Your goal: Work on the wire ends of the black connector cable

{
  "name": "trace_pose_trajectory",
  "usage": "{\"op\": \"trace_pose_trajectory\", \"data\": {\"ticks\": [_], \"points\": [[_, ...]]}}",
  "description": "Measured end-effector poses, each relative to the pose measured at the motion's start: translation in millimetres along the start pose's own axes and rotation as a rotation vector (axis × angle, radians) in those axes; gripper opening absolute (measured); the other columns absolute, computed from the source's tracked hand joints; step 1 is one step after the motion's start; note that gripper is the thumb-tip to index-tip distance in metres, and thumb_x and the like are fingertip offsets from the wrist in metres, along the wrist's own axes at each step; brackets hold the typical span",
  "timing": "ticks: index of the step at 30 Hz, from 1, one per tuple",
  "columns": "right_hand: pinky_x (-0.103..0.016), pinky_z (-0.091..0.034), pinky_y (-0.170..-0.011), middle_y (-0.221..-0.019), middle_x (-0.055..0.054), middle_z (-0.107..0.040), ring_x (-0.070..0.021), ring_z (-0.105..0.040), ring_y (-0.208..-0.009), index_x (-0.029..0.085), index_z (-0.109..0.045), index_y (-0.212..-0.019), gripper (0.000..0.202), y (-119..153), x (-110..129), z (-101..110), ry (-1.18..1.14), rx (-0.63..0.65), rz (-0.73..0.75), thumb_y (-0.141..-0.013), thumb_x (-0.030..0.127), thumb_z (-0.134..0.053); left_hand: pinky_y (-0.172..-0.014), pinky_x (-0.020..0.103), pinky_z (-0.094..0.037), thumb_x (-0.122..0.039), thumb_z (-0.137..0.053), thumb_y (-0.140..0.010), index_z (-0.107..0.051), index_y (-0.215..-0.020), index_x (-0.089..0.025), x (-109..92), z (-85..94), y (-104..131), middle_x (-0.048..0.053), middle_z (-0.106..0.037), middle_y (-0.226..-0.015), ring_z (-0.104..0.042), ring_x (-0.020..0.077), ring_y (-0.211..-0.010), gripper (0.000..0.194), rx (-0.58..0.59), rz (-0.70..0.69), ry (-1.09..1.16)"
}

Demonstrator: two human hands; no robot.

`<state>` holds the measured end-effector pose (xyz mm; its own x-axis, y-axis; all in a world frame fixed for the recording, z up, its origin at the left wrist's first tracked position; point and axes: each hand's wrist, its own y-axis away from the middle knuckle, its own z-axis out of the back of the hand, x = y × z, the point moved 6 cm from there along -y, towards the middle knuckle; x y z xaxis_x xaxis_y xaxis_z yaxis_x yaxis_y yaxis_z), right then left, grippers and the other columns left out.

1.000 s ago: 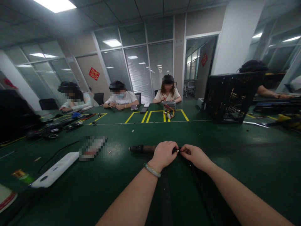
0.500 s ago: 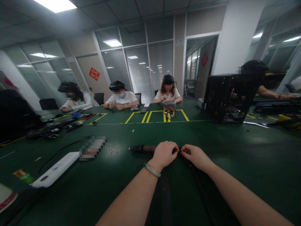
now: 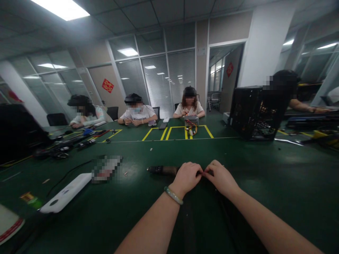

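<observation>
My left hand [image 3: 188, 177], with a pale bangle [image 3: 173, 195] on its wrist, is closed, thumb and forefinger pinched. Its fingertips meet those of my right hand [image 3: 220, 177], which is also pinched. Whatever lies between the fingertips is too small to make out. A dark cylindrical tool [image 3: 164, 170] with a metal tip at its left end lies on the green table [image 3: 137, 204], its right end hidden behind my left hand. A dark strip runs toward me beneath my right forearm.
At left lie a white power strip [image 3: 67, 194], a pixelated flat object [image 3: 107, 169], a green bottle [image 3: 33, 201] and a cup [image 3: 9, 225]. A black computer case [image 3: 245, 113] stands at right. Several people sit around; cables and a metal box [image 3: 191, 121] lie across.
My hands have come closer together, so the fingertips now touch and the small shiny bit between them no longer shows. The view has shifted slightly.
</observation>
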<state>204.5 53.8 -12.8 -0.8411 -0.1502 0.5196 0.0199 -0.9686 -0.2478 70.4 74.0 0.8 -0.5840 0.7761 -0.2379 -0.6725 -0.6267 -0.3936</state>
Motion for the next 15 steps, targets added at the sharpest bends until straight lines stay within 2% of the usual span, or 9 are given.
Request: {"op": "trace_pose_trajectory", "data": {"ticks": [3,7,10,12,15], "points": [[-0.028,-0.042,-0.077,-0.104,-0.004,-0.060,-0.0185,-0.059,-0.089,0.022,-0.065,-0.082,0.013,0.5,1.0,-3.8,-0.020,0.007,0.031,-0.086,0.032,-0.057,-0.085,0.033,-0.041,-0.019,-0.060,-0.083,-0.061,-0.088,-0.021,-2.1,2.0,0.9,0.001,-0.063,-0.090,-0.055,0.0189,-0.091,0.006,-0.002,0.004,-0.013],[-0.026,-0.042,-0.068,-0.088,-0.002,-0.062,-0.0173,-0.060,-0.079,0.022,-0.061,-0.086,0.008,-0.1,-1.2,-10.9,-0.027,0.050,0.014,-0.088,0.027,-0.055,-0.084,0.034,-0.042,-0.019,-0.059,-0.082,-0.059,-0.089,-0.021,-4.6,3.4,2.6,0.001,-0.062,-0.091,-0.055,0.0191,-0.092,0.007,-0.003,-0.009,-0.030],[-0.026,-0.041,-0.067,-0.088,-0.003,-0.061,-0.0176,-0.060,-0.078,0.020,-0.058,-0.084,0.009,-0.8,0.2,-12.1,-0.009,0.039,-0.009,-0.088,0.026,-0.054,-0.088,0.035,-0.042,-0.020,-0.061,-0.080,-0.058,-0.095,-0.022,-4.8,4.6,3.0,0.001,-0.062,-0.096,-0.056,0.0191,-0.094,0.015,-0.017,0.003,-0.033],[-0.026,-0.041,-0.068,-0.088,-0.003,-0.061,-0.0176,-0.059,-0.078,0.020,-0.058,-0.083,0.009,-2.2,2.7,-11.8,0.001,0.040,-0.021,-0.087,0.026,-0.054,-0.100,0.040,-0.037,-0.021,-0.063,-0.079,-0.057,-0.104,-0.023,-6.5,8.9,2.9,0.001,-0.062,-0.105,-0.054,0.0201,-0.104,0.026,-0.054,-0.002,-0.024],[-0.026,-0.041,-0.069,-0.088,-0.003,-0.063,-0.0180,-0.059,-0.079,0.020,-0.059,-0.082,0.011,-5.8,0.3,-4.0,0.018,0.049,-0.051,-0.086,0.029,-0.056,-0.114,0.047,-0.017,-0.026,-0.065,-0.079,-0.051,-0.120,-0.025,-12.7,20.0,3.2,0.002,-0.058,-0.121,-0.044,0.0222,-0.123,0.043,-0.109,-0.039,-0.011]]}}
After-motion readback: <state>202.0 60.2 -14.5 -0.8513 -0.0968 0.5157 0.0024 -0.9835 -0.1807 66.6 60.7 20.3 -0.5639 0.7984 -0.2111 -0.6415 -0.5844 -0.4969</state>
